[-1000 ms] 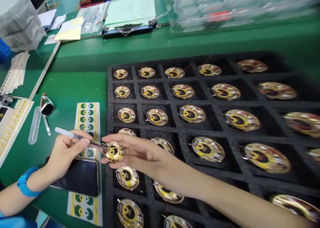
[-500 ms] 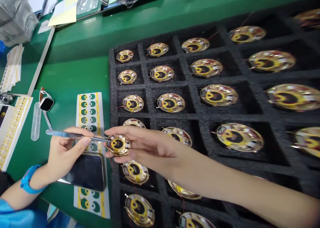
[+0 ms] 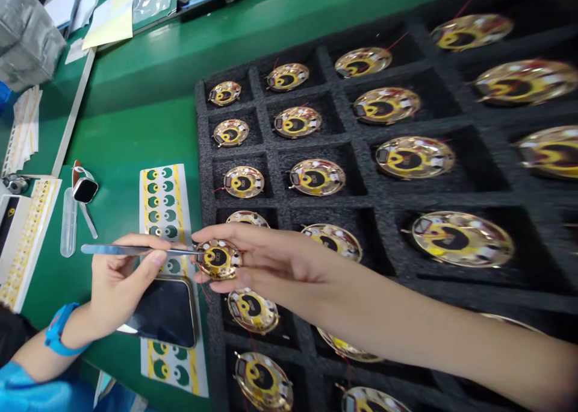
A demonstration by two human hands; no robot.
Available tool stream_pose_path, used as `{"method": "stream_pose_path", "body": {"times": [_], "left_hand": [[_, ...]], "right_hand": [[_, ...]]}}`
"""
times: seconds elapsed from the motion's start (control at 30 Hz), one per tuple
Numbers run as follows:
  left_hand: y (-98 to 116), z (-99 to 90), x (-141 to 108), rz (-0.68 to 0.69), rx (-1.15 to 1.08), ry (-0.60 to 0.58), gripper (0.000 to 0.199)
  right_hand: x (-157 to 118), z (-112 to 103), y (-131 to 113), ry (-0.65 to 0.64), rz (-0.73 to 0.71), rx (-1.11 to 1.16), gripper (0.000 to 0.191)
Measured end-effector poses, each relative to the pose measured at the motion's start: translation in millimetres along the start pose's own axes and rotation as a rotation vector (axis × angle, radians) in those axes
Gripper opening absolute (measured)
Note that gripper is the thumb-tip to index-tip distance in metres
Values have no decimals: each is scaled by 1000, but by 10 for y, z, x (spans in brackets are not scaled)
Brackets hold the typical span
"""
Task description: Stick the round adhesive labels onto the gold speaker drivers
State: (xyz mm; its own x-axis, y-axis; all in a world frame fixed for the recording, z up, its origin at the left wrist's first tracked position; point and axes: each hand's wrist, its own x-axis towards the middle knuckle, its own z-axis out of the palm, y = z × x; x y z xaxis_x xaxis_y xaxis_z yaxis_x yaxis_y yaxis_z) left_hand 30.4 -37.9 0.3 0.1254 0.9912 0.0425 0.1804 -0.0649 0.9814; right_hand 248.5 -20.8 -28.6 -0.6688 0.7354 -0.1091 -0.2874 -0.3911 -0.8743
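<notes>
My left hand (image 3: 121,285), a blue band at its wrist, pinches metal tweezers (image 3: 135,250) between thumb and fingers. The tweezers' tip touches, or lies just over, the left edge of a round gold-rimmed electronic module (image 3: 218,259). This module has a black centre, yellow parts and a thin red wire hanging below it. My right hand (image 3: 266,255) holds it by the rim, fingers above and thumb below. The hands are above the left edge of a black foam tray (image 3: 210,189). A sticker sheet (image 3: 169,189) and a phone (image 3: 162,312) lie beneath my left hand.
Similar gold modules (image 3: 316,177) sit in the tray's compartments, some trailing red wires. On the green table (image 3: 135,123) are a smartwatch (image 3: 85,189), a clear plastic tube (image 3: 68,228) and more sticker strips (image 3: 34,237). Papers (image 3: 108,20) and a grey stack (image 3: 29,35) stand farther back.
The view has shifted slightly, so the tray's modules look larger and farther right. Both hands keep their holds, and the tweezers' tip stays at the module's left edge.
</notes>
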Motion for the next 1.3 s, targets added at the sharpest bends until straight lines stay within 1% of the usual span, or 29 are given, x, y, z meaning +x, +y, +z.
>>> {"method": "stream_pose_path", "body": {"times": [0.1,0.27,0.4,0.5,0.63,0.8,0.87,0.97,1.07,1.17,1.23,1.3], "left_hand": [[29,12,7,25,31,1,7],[66,32,22,56,70,-7,7],[81,40,31,106,138,-1,6],[98,40,26,138,180,-12,7],[108,30,11,188,220,-33,13],[87,15,3,239,217,-103,25],[90,8,5,276,244,-125,25],[113,-9,15,347,314,-186,23],[134,-36,31,447,393,-279,26],[126,-78,41,579,487,-387,28],[107,-125,27,677,558,-450,29],[90,-188,-13,745,618,-485,28]], "right_hand": [[-9,1,4,-2,-17,-24,34],[-14,-4,6,-21,-50,5,37],[-12,-14,31,-18,-63,-17,38],[-4,-12,35,-7,-75,-46,37],[1,0,11,5,-44,-43,37],[-9,21,4,24,24,-29,34],[-7,43,12,56,54,-27,32],[11,89,-2,133,63,-1,25],[35,128,-66,183,100,33,21],[47,145,-132,192,169,46,17],[45,148,-143,186,167,37,13],[34,146,-124,178,144,6,10]]}}
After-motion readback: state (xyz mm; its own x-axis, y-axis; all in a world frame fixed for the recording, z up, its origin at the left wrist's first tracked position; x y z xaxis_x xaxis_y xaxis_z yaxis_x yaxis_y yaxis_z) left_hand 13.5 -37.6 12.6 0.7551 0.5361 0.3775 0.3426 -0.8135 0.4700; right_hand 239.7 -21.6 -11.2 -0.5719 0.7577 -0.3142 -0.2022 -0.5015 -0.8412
